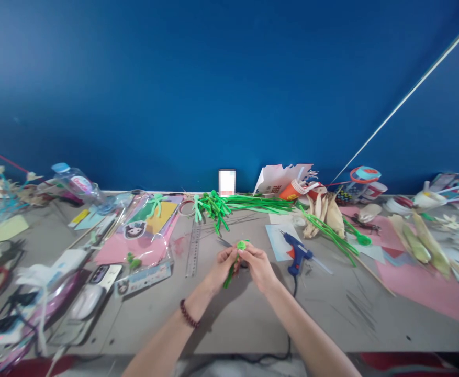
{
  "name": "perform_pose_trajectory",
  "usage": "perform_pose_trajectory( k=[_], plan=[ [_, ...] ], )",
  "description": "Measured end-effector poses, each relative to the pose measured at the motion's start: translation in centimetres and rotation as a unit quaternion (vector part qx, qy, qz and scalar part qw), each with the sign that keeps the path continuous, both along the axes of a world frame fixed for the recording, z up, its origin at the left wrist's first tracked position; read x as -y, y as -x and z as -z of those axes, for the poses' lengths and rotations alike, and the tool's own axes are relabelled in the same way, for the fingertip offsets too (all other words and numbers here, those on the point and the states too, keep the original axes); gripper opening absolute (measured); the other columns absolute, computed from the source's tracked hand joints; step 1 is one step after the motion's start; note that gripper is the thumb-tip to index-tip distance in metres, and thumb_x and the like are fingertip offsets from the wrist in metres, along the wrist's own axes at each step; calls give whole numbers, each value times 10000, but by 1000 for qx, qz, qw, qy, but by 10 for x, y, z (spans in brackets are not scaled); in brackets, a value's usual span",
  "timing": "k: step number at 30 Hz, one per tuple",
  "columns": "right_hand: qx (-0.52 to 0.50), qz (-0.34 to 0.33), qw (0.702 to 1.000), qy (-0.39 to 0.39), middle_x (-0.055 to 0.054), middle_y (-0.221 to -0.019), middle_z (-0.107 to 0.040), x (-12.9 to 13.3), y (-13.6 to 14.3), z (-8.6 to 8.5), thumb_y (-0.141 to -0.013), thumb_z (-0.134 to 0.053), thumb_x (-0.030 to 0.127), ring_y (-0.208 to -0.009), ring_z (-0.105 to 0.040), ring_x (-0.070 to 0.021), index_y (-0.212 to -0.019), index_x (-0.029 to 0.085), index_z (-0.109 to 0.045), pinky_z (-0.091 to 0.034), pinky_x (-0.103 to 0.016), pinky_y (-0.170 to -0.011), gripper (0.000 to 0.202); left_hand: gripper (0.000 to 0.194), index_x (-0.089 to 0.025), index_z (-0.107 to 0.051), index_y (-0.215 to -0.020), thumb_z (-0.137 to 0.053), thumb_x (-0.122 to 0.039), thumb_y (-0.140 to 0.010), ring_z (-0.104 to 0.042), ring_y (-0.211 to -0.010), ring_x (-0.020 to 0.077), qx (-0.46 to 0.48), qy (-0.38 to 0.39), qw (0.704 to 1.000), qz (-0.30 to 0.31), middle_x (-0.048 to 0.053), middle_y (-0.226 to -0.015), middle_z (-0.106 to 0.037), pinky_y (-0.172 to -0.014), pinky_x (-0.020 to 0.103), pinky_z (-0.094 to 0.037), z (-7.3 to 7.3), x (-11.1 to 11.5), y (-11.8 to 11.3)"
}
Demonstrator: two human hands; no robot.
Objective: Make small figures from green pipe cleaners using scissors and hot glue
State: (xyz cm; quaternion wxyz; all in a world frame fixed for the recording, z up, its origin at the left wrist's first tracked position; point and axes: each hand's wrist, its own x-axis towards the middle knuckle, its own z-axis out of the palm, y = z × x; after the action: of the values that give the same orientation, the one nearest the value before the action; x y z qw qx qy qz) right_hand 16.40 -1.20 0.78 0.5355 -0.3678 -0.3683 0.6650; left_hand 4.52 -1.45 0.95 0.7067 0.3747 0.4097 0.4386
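Both hands meet at the middle of the table, close together. A small green piece (241, 245) shows between the fingertips, with a green stem (228, 277) hanging below. My left hand (226, 264), with a dark bead bracelet on the wrist, is closed around the stem. My right hand (256, 264) pinches the green piece from the right. A thin dark blade-like item (224, 242) shows just beyond my left fingers; its other end is hidden. Behind the hands lies a bunch of green fuzzy stems (214, 207).
A blue glue gun (300, 254) lies right of the hands, its cord running to the front edge. Left are a clear ruler (192, 250), pink paper (115, 250) and a phone (105, 273). Dried husks (334, 215) and paper cups (292, 189) stand back right.
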Motion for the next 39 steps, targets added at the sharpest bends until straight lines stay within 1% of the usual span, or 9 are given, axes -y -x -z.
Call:
perform_pose_trajectory(
  k=[8, 11, 15, 17, 20, 25, 28, 33, 39],
  plan=[
    [-60, -12, 997, 44, 5, -688, -554, 4, 4, -7, -636, -764, 378, -458, -460, -90, -624, 161, -653, -388, -221, -347, 244, 487, -160, -493, -595, -650, -618, -639, -396, -385, 64, -22, -39, 999, -18, -61, -447, -452, -417, 208, -339, 0, 2, -3],
    [-62, -4, 997, 45, -4, -651, -592, 1, -1, -9, -627, -772, 403, -512, -498, -103, -670, 160, -675, -431, -219, -444, 265, 456, -139, -561, -600, -680, -578, -633, -455, -446, 86, -68, -69, 995, -38, -24, -493, -527, -469, 225, -383, -2, 0, 1],
    [-14, 19, 1000, -5, -28, -675, -656, -4, -10, -10, -653, -755, 411, -651, -584, -137, -708, 163, -696, -481, -251, -663, 261, 315, -138, -654, -723, -710, -443, -675, -549, -620, 130, -93, -132, 978, -130, 27, -671, -622, -592, 241, -435, -5, -3, 10],
    [38, 17, 999, -22, -29, -645, -659, -5, -12, -11, -684, -731, 407, -630, -588, -131, -678, 157, -690, -478, -245, -653, 254, 259, -160, -691, -819, -724, -377, -682, -573, -728, 148, -91, -166, 968, -163, 43, -778, -640, -676, 251, -450, -7, -4, 15],
    [82, 5, 997, -6, -13, -559, -616, -3, -9, -9, -664, -729, 436, -498, -546, -106, -655, 146, -673, -446, -216, -496, 295, 266, -175, -722, -879, -732, -349, -677, -579, -794, 169, -59, -195, 971, -125, 66, -873, -647, -735, 282, -463, -9, -7, 18],
    [131, -2, 991, 9, 34, -496, -514, -1, -5, 2, -650, -710, 458, -344, -359, -40, -701, 136, -671, -256, -166, -306, 328, 212, -185, -738, -839, -727, -336, -690, -583, -841, 190, -33, -212, 974, -67, 66, -875, -641, -765, 312, -472, -5, -9, 20],
    [192, 10, 980, -50, 30, -519, -517, -2, -7, 7, -706, -664, 402, -376, -350, -41, -711, 137, -678, -277, -176, -344, 265, 172, -182, -738, -808, -722, -315, -701, -572, -839, 188, -47, -223, 971, -69, 66, -844, -633, -764, 310, -469, 0, -11, 22],
    [289, 38, 944, -158, -6, -593, -564, -1, -10, 0, -772, -588, 286, -556, -492, -112, -658, 150, -658, -401, -218, -517, 192, 168, -189, -741, -850, -693, -304, -738, -567, -849, 179, -79, -254, 962, -63, 66, -859, -618, -786, 299, -455, 0, -13, 24],
    [350, 54, 910, -215, -19, -644, -593, 1, -9, -4, -801, -548, 254, -608, -526, -135, -698, 162, -663, -415, -229, -578, 180, 199, -172, -726, -891, -650, -316, -777, -567, -826, 166, -133, -289, 946, -59, 73, -884, -584, -753, 284, -464, -2, -13, 25]
  ],
)
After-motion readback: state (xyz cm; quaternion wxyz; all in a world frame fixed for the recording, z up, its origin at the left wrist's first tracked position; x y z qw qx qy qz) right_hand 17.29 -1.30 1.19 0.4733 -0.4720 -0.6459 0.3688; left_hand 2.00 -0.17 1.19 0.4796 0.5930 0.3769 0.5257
